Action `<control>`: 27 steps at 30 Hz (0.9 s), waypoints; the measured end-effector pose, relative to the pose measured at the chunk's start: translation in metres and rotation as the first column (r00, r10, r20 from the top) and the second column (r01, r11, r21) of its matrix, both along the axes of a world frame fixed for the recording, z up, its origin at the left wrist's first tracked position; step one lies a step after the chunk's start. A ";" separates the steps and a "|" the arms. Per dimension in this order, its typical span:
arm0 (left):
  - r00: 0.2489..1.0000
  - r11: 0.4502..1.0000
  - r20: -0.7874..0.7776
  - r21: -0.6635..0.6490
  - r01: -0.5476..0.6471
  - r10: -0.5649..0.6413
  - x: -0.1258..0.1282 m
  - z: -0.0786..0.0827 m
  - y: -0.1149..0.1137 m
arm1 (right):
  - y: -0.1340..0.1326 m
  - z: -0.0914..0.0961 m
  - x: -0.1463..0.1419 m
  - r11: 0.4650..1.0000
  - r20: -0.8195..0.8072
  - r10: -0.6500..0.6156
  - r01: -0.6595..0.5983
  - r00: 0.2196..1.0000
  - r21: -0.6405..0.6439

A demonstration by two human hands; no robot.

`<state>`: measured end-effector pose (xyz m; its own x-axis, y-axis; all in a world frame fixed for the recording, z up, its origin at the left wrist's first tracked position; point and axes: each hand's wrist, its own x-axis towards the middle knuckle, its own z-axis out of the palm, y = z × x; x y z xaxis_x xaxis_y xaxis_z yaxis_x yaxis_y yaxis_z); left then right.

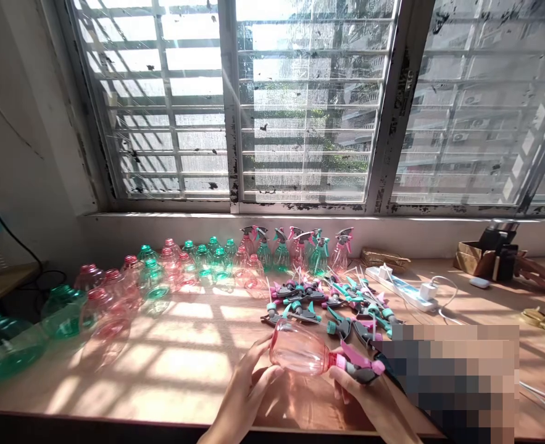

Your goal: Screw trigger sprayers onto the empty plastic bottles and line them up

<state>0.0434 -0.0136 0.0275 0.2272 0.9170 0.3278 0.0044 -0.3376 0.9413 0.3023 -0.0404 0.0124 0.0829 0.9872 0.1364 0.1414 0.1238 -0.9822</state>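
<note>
the wooden tabletop [184, 364] carries rows of clear pink and green plastic bottles [184, 265] at the rear and left, a pile of loose trigger sprayers [323, 302] beside them, and a white power strip [402, 290] to the right. a pink bottle [297, 348] lies on its side above the tabletop, with a pink-and-grey trigger sprayer [362, 370] at its neck. the left hand [249, 394] is partly open, cupping the bottle's body, and the right hand [360, 398] closes around the neck and sprayer.

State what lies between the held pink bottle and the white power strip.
Loose trigger sprayers lie between the pink bottle and power strip, seen in the head view.
</note>
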 end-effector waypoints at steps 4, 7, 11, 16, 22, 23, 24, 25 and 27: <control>0.999 0.999 -0.017 0.010 0.034 -0.034 0.000 0.001 0.000 | 0.002 -0.002 0.005 0.998 -0.020 0.055 -0.055 0.998 -0.005; 0.996 0.994 0.041 -0.065 0.084 -0.082 0.002 0.001 -0.002 | 0.003 -0.001 0.005 0.997 0.010 0.067 -0.066 0.998 -0.027; 1.000 0.998 0.020 -0.058 0.024 -0.023 0.003 0.002 -0.003 | 0.003 -0.002 0.001 0.993 0.003 0.114 -0.114 0.993 0.029; 0.999 0.999 -0.005 0.008 -0.034 0.034 0.002 0.008 -0.003 | 0.004 -0.004 0.003 0.996 0.068 0.091 -0.091 0.993 -0.016; 1.000 1.000 -0.003 0.021 0.003 -0.003 0.004 0.012 -0.005 | 0.002 0.000 0.003 0.998 0.050 0.055 -0.054 0.997 -0.010; 1.000 1.000 0.000 -0.012 0.014 -0.014 0.005 0.012 -0.005 | 0.002 0.000 0.003 0.999 0.047 0.054 -0.054 0.997 -0.005; 1.000 0.999 0.002 -0.040 0.019 -0.019 0.004 0.011 -0.005 | 0.002 0.000 0.002 0.998 0.045 0.058 -0.058 0.997 0.013; 1.000 0.998 0.001 -0.054 0.017 -0.017 0.004 0.009 -0.005 | 0.001 0.000 0.002 0.997 0.043 0.064 -0.066 0.997 0.042; 1.000 0.999 -0.009 -0.034 -0.003 0.002 0.003 0.007 -0.004 | 0.001 0.000 0.001 0.993 0.048 0.072 -0.076 0.996 0.092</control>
